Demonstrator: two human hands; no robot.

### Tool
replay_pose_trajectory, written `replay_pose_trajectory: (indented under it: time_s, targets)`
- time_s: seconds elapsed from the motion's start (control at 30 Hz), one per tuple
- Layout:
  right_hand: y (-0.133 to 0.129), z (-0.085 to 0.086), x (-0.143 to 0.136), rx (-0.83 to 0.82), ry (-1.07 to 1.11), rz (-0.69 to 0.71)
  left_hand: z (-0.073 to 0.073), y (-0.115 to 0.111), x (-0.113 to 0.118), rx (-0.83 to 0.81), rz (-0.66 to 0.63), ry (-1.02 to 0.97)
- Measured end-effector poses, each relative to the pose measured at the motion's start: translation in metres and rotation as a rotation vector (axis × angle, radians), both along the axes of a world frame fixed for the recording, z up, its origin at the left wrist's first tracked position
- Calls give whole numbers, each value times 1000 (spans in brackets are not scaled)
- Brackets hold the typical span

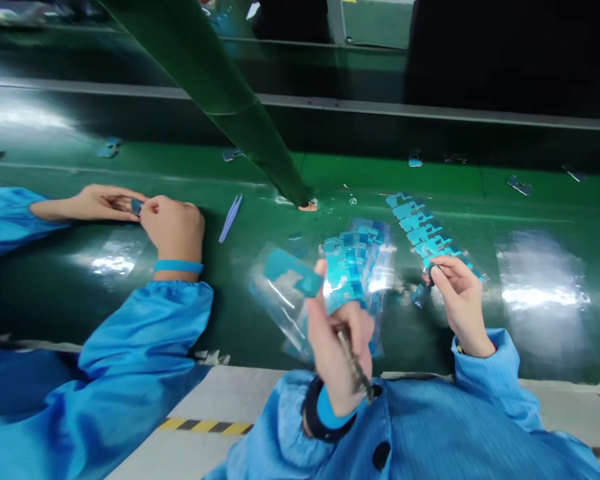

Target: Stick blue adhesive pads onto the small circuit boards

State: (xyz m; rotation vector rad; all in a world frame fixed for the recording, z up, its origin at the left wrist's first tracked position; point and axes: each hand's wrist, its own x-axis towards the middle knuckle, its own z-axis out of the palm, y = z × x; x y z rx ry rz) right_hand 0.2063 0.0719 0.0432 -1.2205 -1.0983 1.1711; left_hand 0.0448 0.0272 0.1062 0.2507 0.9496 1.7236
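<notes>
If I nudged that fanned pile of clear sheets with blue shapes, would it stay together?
Probably not: the clear sheets overlap unevenly, so they may slide apart. Their bright glare suggests smooth, slippery plastic. They look thin, so each is likely light and floppy.

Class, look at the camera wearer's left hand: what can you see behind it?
Behind the left hand, clear sheets bearing blue-green pieces lie on the green surface. Whatever lies directly under the hand is covered and cannot be seen.

Near the front edge of the surface (245,313), your left hand (334,340) holds teal film (286,270) and a metallic piece (353,363); your right hand (463,300) pinches a dark piece (431,275).
</notes>
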Motion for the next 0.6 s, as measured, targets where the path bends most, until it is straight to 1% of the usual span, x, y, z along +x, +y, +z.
replay_pose_trajectory:
  time_s: [0.1,0.17,0.23,0.27,0.33,0.43,0.47,0.5,0.53,0.57,0.6]
  targets:
    - [0,-4,3,-5,18,-17,-24,17,19,-189,-128,-7]
    - [1,-5,4,-9,12,-27,-39,28,26,-257,-224,-35]
    - [1,-6,4,-9,-10,-31,-47,35,28,-281,-321,-64]
    - [1,-7,5,-11,-24,-27,-48,36,28,-297,-380,-75]
    - [1,-7,5,-23,-48,-10,-44,31,25,-336,-521,-102]
    - [0,-7,5,-45,-54,21,-23,11,10,-365,-803,-70]
    - [-1,-7,5,-51,-52,30,-15,4,0,-344,-930,13]
    - [-1,-6,5,-60,-51,43,-7,-2,-12,-312,-1036,148]
    - [-1,-5,4,-67,-51,57,-1,-6,-26,-298,-1047,303]
    - [-1,-4,4,-72,-50,73,3,-8,-42,-298,-989,449]
    - [-2,-3,2,-75,-50,89,4,-7,-59,-339,-872,631]
